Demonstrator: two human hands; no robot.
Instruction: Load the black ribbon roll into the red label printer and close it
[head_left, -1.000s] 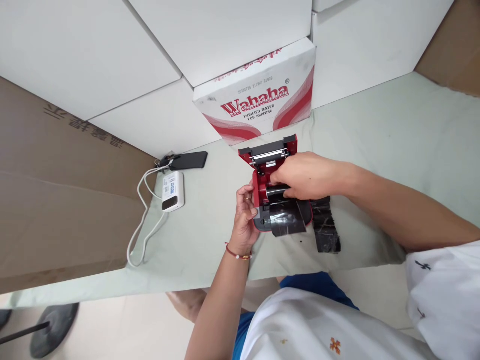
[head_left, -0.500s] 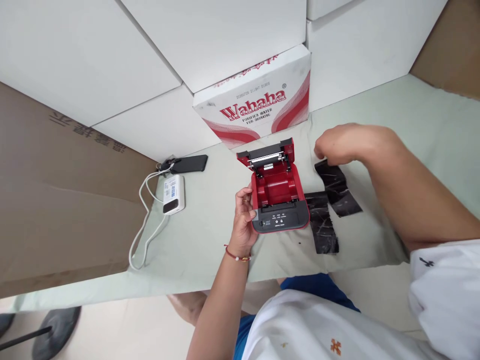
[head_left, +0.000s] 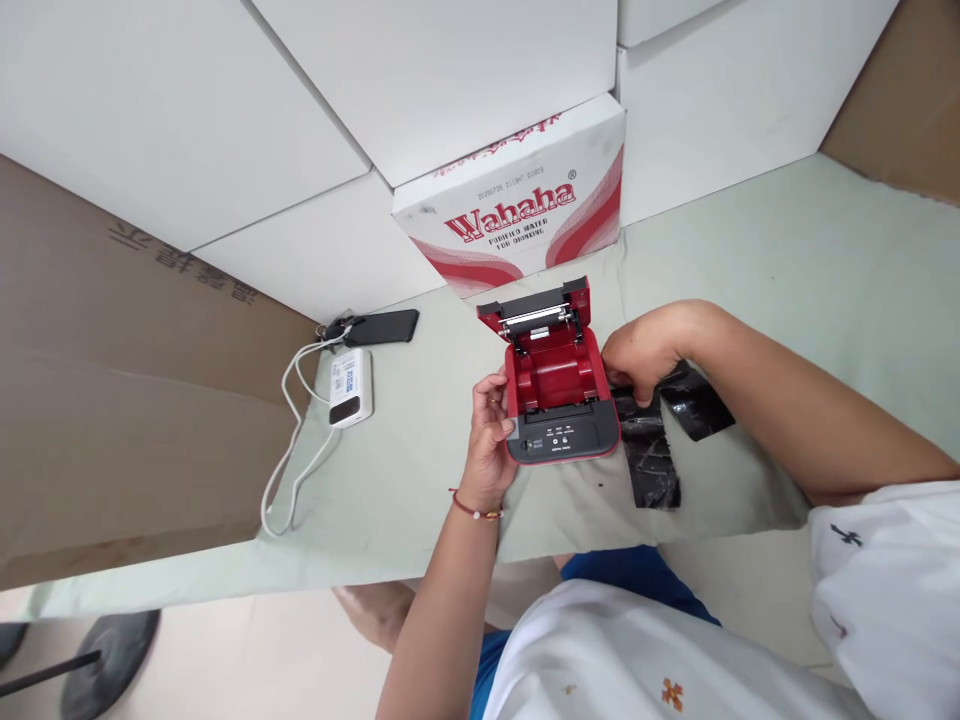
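Your left hand (head_left: 489,432) grips the rigid printer (head_left: 559,385) by its side; your right hand (head_left: 643,352) pinches flimsy black film (head_left: 651,450) (probably tears easily).

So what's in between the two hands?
The open red printer sits between the left hand, which holds its side, and the right hand, in the head view.

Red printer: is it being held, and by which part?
The left hand grips the red printer by its left side, near the front. The right hand touches the black film beside it; grip unclear.
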